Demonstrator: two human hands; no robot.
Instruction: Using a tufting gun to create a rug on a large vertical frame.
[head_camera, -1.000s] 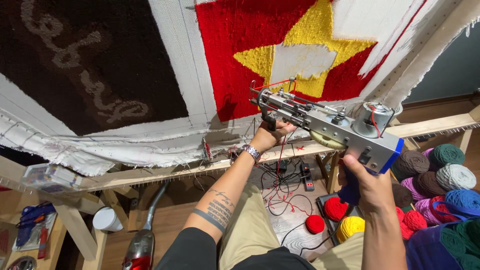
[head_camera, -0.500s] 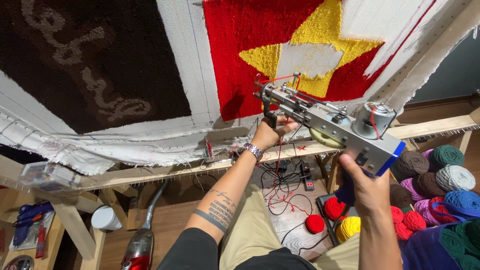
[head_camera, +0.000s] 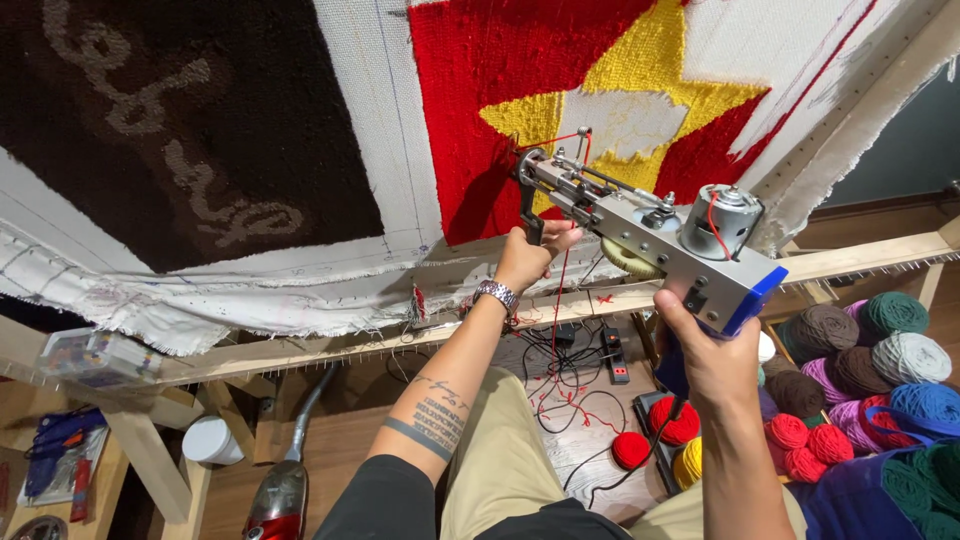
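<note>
Both our hands clamp the tufting gun, nose at the lower edge of the red field on the stretched cloth. We judge it heavy, rigid metal: right hand grips the rear handle, left hand the front grip.

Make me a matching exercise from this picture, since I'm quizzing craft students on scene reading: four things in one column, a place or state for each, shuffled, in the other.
Things:
1. tufting gun
2. left hand
3. right hand
4. red yarn ball

Places or states:
A. on the floor below the frame
B. wrapped around the gun's blue rear grip
C. tip pressed against the red area of the stretched cloth
D. closed on the gun's front handle, a wristwatch just below it

Pairs: 1-C, 2-D, 3-B, 4-A
</note>
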